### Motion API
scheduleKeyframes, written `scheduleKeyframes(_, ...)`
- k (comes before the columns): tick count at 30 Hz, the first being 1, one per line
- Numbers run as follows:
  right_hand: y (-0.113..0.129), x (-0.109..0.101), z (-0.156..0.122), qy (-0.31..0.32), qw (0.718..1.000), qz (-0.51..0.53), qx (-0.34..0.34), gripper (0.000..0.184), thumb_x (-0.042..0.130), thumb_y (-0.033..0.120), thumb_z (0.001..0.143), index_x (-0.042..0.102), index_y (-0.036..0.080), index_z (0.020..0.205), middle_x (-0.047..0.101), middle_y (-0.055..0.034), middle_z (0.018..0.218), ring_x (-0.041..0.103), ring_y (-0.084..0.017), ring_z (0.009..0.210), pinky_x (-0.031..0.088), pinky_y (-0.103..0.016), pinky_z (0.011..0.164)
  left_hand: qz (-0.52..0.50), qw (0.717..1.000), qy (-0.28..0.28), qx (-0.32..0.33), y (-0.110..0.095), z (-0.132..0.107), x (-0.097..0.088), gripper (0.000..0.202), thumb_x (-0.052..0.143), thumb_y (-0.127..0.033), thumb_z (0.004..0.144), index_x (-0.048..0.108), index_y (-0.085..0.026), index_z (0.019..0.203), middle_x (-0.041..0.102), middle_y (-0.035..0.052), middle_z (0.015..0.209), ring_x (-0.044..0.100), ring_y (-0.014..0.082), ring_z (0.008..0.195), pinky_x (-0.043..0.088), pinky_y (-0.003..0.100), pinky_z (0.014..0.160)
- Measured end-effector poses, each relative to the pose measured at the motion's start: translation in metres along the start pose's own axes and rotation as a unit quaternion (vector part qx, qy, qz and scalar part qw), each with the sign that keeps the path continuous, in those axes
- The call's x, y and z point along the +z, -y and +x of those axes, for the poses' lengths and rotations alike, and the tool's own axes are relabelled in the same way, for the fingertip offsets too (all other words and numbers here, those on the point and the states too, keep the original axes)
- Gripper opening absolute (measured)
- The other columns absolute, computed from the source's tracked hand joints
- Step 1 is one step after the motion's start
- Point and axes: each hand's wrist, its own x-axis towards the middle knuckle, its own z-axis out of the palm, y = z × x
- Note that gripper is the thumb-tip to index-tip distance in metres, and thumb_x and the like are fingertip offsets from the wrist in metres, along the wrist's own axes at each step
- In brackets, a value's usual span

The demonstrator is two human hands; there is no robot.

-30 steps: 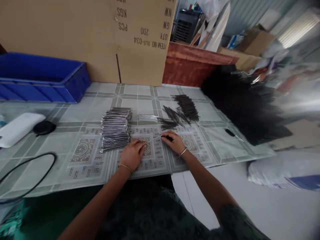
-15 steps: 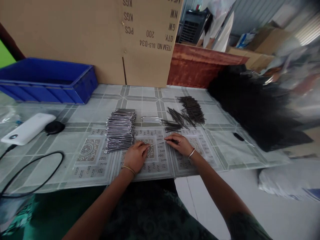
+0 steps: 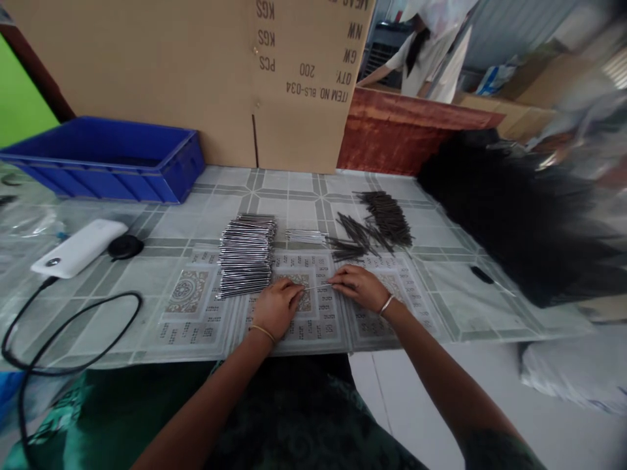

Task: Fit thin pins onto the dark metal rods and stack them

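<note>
Between my hands a thin, light metal rod [image 3: 318, 286] lies almost level, just above the patterned table cover. My left hand [image 3: 278, 308] pinches its left end. At its other end, the fingertips of my right hand [image 3: 361, 288] are closed together; whether a small dark piece sits in them is hidden. Left of centre, beside my left hand, lies a thick stack of shiny metal rods [image 3: 246, 254]. A smaller row of silver rods [image 3: 306, 236] is beyond my hands. Loose dark thin sticks [image 3: 350, 236] lie past my right hand, with a denser dark pile [image 3: 388, 219] behind them.
A blue crate [image 3: 166, 171] stands at the back left, before a large cardboard sheet [image 3: 298, 124]. A white power bank [image 3: 78, 248], black cable [image 3: 134, 326] and black round object [image 3: 125, 247] lie left. Black material [image 3: 509, 215] fills the right; a person [image 3: 416, 62] is behind.
The view has swung slightly left, so everything appears further right. My right hand has come a little lower and nearer my left, and the rod is more level. The person behind shows an outstretched arm.
</note>
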Motion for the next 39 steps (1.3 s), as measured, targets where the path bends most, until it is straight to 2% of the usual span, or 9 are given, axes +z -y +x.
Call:
scheduleKeyframes(7, 0.041, 0.012, 0.036, -0.015, 0.999, -0.05, -0.013, 0.015, 0.069, 0.025, 0.087, 0.069, 0.019, 0.101, 0.073, -0.004, 0.089, 0.066, -0.017, 0.081, 0.047, -0.028, 0.076, -0.214, 0.966, -0.112, -0.089, -0.011, -0.004, -0.004, 0.03, 0.064, -0.024, 0.086, 0.068, -0.021, 0.115, 0.076, 0.0038, 0.092, 0.071, 0.0159, 0.081, 0.057, 0.029, 0.079)
scheduleKeyframes(13, 0.079, 0.031, 0.085, -0.039, 0.998, -0.044, -0.012, 0.005, 0.066, 0.024, 0.09, 0.068, 0.02, 0.09, 0.072, -0.0033, 0.088, 0.065, -0.018, 0.084, 0.044, -0.028, 0.078, -0.298, 0.923, -0.188, -0.155, -0.01, -0.015, -0.036, 0.037, 0.057, -0.032, 0.091, 0.063, -0.015, 0.123, 0.076, 0.0082, 0.1, 0.072, 0.0172, 0.08, 0.059, 0.028, 0.071)
scheduleKeyframes(16, 0.096, 0.042, 0.121, -0.073, 0.997, -0.01, 0.008, 0.009, 0.062, 0.028, 0.092, 0.07, 0.022, 0.093, 0.072, -0.0022, 0.091, 0.064, -0.017, 0.089, 0.043, -0.029, 0.084, -0.279, 0.919, -0.244, -0.134, 0.013, -0.015, -0.058, 0.047, 0.055, -0.036, 0.092, 0.055, -0.015, 0.134, 0.072, 0.0107, 0.114, 0.07, 0.0194, 0.1, 0.057, 0.033, 0.088)
scheduleKeyframes(19, 0.11, 0.06, 0.16, -0.105, 0.994, -0.009, 0.033, 0.016, 0.061, 0.036, 0.093, 0.072, 0.024, 0.092, 0.07, -0.0024, 0.099, 0.06, -0.018, 0.096, 0.039, -0.031, 0.09, -0.193, 0.924, -0.313, -0.109, 0.044, -0.014, -0.068, 0.054, 0.052, -0.041, 0.094, 0.048, -0.014, 0.141, 0.049, 0.0155, 0.146, 0.045, 0.0243, 0.137, 0.036, 0.043, 0.115)
scheduleKeyframes(22, 0.12, 0.083, 0.187, -0.115, 0.99, -0.045, 0.069, 0.022, 0.06, 0.044, 0.092, 0.074, 0.027, 0.093, 0.068, -0.002, 0.104, 0.054, -0.02, 0.102, 0.034, -0.036, 0.095, -0.193, 0.921, -0.305, -0.146, 0.071, -0.012, -0.061, 0.063, 0.046, -0.048, 0.095, 0.037, -0.015, 0.148, 0.028, 0.0155, 0.158, 0.021, 0.0253, 0.149, 0.019, 0.047, 0.122)
scheduleKeyframes(27, 0.129, 0.101, 0.192, -0.07, 0.991, -0.091, 0.062, 0.029, 0.051, 0.048, 0.096, 0.073, 0.03, 0.102, 0.067, -0.0018, 0.109, 0.051, -0.02, 0.104, 0.029, -0.039, 0.1, -0.275, 0.914, -0.238, -0.179, 0.089, -0.011, -0.041, 0.068, 0.036, -0.054, 0.097, 0.027, -0.015, 0.152, 0.026, 0.0157, 0.159, 0.022, 0.0235, 0.148, 0.018, 0.046, 0.123)
scheduleKeyframes(31, 0.116, 0.075, 0.171, -0.077, 0.988, -0.116, 0.062, 0.031, 0.046, 0.044, 0.099, 0.065, 0.033, 0.121, 0.065, -0.002, 0.118, 0.051, -0.02, 0.11, 0.022, -0.04, 0.11, -0.261, 0.922, -0.226, -0.176, 0.085, -0.01, -0.04, 0.072, 0.037, -0.055, 0.096, 0.024, -0.013, 0.153, 0.023, 0.017, 0.16, 0.018, 0.0245, 0.149, 0.015, 0.046, 0.123)
scheduleKeyframes(35, 0.063, 0.039, 0.137, -0.106, 0.961, -0.184, 0.178, 0.029, 0.047, 0.033, 0.098, 0.067, 0.03, 0.118, 0.065, -0.0051, 0.118, 0.051, -0.023, 0.11, 0.029, -0.043, 0.105, -0.26, 0.923, -0.222, -0.178, 0.083, -0.011, -0.043, 0.071, 0.037, -0.053, 0.097, 0.02, -0.015, 0.154, 0.02, 0.0151, 0.161, 0.016, 0.023, 0.15, 0.015, 0.045, 0.123)
scheduleKeyframes(39, 0.016, 0.032, 0.106, -0.029, 0.941, -0.237, 0.24, 0.026, 0.051, 0.027, 0.095, 0.069, 0.028, 0.115, 0.066, -0.0056, 0.116, 0.053, -0.023, 0.108, 0.031, -0.043, 0.103, -0.229, 0.927, -0.243, -0.173, 0.082, -0.011, -0.046, 0.07, 0.038, -0.05, 0.097, 0.017, -0.016, 0.154, 0.018, 0.0153, 0.162, 0.016, 0.0237, 0.15, 0.016, 0.046, 0.123)
